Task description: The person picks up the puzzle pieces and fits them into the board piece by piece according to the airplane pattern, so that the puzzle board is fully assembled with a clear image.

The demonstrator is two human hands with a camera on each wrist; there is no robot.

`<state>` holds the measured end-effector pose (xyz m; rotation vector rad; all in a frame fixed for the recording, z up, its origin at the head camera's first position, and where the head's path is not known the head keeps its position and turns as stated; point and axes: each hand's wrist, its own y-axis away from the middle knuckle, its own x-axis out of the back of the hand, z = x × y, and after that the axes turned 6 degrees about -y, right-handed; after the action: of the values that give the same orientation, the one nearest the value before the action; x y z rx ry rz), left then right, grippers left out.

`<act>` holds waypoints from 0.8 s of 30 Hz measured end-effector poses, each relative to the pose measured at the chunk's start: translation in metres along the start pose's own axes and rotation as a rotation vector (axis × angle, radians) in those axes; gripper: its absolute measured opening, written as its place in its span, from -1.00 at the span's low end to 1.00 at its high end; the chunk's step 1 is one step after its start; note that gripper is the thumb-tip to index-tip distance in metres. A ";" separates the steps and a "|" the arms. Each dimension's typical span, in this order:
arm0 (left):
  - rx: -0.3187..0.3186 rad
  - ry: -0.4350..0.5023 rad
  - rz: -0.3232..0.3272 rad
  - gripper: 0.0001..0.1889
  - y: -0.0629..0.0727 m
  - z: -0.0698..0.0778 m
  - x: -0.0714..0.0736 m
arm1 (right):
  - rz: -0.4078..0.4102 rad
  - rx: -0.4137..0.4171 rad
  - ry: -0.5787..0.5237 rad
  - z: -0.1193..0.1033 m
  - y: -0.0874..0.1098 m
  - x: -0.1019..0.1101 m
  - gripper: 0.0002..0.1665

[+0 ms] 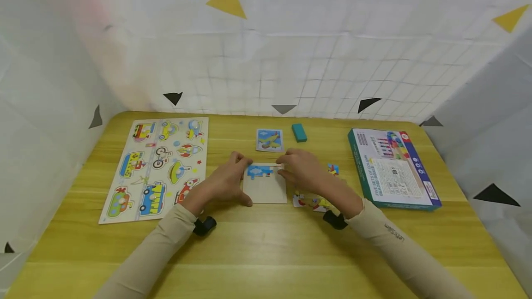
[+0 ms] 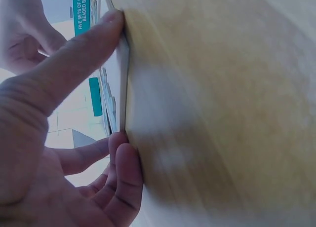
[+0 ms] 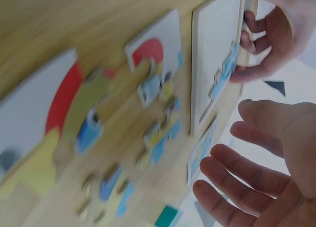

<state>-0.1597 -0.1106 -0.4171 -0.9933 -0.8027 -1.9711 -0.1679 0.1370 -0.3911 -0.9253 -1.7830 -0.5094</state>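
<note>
A square, pale wooden puzzle tray (image 1: pixel 266 190) lies on the table between both hands. Blue sky-and-cloud puzzle pieces (image 1: pixel 257 170) sit joined along its far left edge. My left hand (image 1: pixel 224 181) grips the tray, its thumb on the near edge and fingertips (image 2: pixel 129 163) at the left side. Over the tray's far right corner is my right hand (image 1: pixel 305 170), fingertips close above the surface. In the right wrist view its fingers are loosely spread, with no piece visible between them. Loose puzzle pieces (image 3: pixel 163 138), yellow, blue and red, lie right of the tray, partly under the right forearm.
Behind the tray lie a small airplane picture card (image 1: pixel 269 140) and a teal block (image 1: pixel 299 133). A large vehicle peg puzzle board (image 1: pixel 158 170) occupies the left side. On the right lies a green-edged box (image 1: pixel 395 170) with printed text. White sheeting (image 1: pixel 266 59) encloses the table's back and sides.
</note>
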 end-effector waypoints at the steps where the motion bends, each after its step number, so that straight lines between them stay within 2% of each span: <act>1: 0.000 0.002 0.000 0.17 0.000 0.000 0.000 | 0.006 -0.005 -0.004 0.002 0.002 0.002 -0.70; 12: -0.018 0.001 0.005 0.17 0.000 0.000 0.000 | 0.031 -0.054 -0.007 0.017 0.020 0.020 -0.68; 24: -0.020 0.006 0.011 0.15 0.002 -0.001 0.002 | 0.004 -0.194 0.032 0.037 0.038 0.028 -0.59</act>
<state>-0.1590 -0.1128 -0.4156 -1.0006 -0.7736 -1.9757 -0.1651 0.1965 -0.3833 -1.0475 -1.7237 -0.7009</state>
